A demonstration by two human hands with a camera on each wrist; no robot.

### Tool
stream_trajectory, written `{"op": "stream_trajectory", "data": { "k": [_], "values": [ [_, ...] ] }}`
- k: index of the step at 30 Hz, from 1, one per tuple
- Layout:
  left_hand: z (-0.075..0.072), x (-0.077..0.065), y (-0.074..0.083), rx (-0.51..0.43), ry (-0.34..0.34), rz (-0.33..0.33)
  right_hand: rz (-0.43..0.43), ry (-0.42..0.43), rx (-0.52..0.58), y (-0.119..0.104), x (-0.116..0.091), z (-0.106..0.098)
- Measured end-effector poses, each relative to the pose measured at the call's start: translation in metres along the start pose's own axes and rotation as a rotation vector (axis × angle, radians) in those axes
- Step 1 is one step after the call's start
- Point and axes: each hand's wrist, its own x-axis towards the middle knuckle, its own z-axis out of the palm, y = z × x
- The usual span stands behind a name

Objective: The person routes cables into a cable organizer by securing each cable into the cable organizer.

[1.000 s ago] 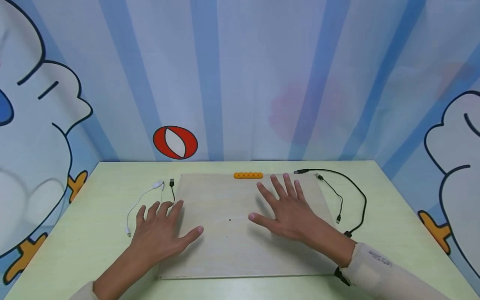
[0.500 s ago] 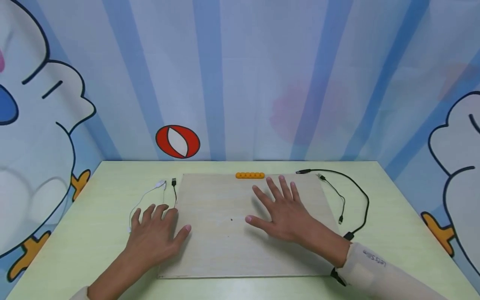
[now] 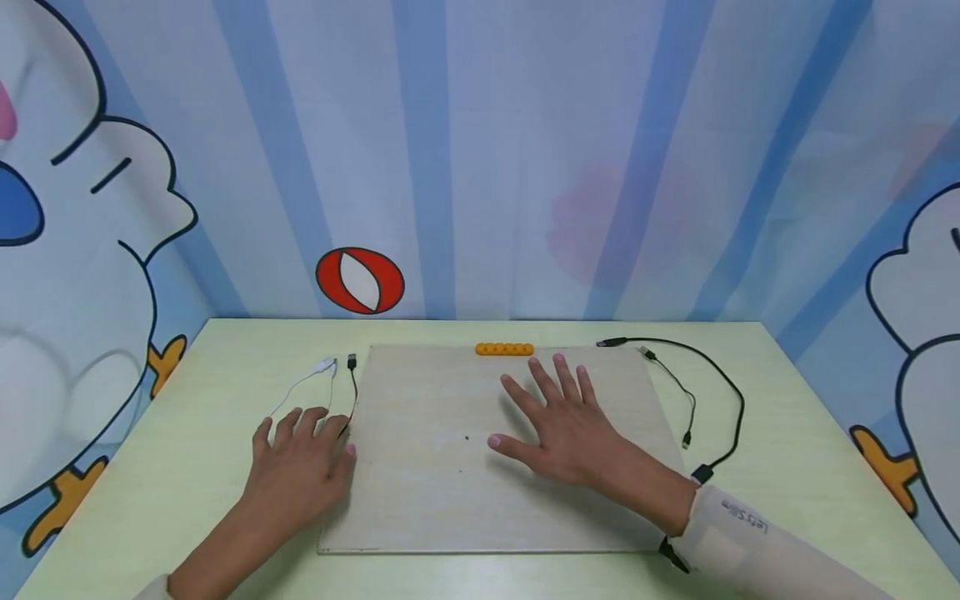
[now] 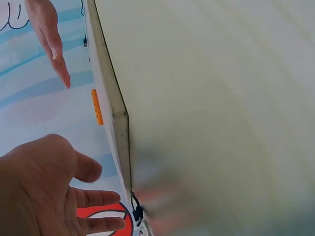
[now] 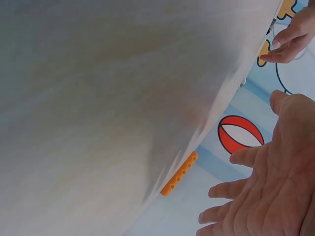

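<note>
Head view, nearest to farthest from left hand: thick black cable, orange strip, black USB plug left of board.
1. Black USB plug: left of the board, beyond the left hand.
2. Orange strip: board's far edge.
3. Thick black cable: mostly right of the board.

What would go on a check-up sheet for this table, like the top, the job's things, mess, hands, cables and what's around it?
Surface: pale table.
Job's things: big whitish board lying on the table, cables either side.
Clutter: orange strip at the board's far edge; dark speck on the board.
Hands: left hand by the board's left edge, right hand over the board with fingers spread; neither seems to hold anything.
Cables: white cable and short black cable at left, both partly hidden; thin black cable and thick black cable at right.
Surroundings: blue striped backdrop with cartoon drawings.
</note>
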Motion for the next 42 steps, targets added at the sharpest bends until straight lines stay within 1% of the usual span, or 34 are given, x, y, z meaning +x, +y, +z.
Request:
{"op": "stream_trajectory", "data": {
  "k": [4,7,12,15,18,23,27,36,42],
  "values": [
    [0.0,0.0,-0.006,-0.004,0.015,-0.005,0.003,0.002,-0.002,-0.001,0.0,-0.001],
    [0.0,0.001,-0.008,0.017,0.005,-0.013,0.001,0.001,-0.002,-0.001,0.0,-0.002],
    [-0.001,0.003,-0.008,0.071,-0.023,-0.023,-0.007,-0.011,-0.015,-0.004,0.002,-0.002],
    [-0.003,0.004,-0.007,0.1,-0.031,-0.027,-0.014,-0.015,-0.025,-0.005,0.003,-0.001],
    [-0.004,0.005,-0.007,0.114,-0.023,-0.019,-0.025,-0.014,-0.036,-0.006,0.004,0.0],
    [-0.006,0.005,-0.01,0.127,-0.009,0.003,-0.044,-0.021,-0.037,-0.009,0.006,0.002],
    [-0.006,0.005,-0.012,0.135,-0.024,0.007,-0.051,-0.034,-0.05,-0.012,0.008,0.004],
    [-0.009,0.006,-0.014,0.16,-0.061,-0.013,-0.064,-0.048,-0.067,-0.021,0.013,0.009],
    [-0.009,0.005,-0.015,0.155,-0.055,-0.015,-0.09,-0.069,-0.09,-0.029,0.019,0.012]
  ]
}}
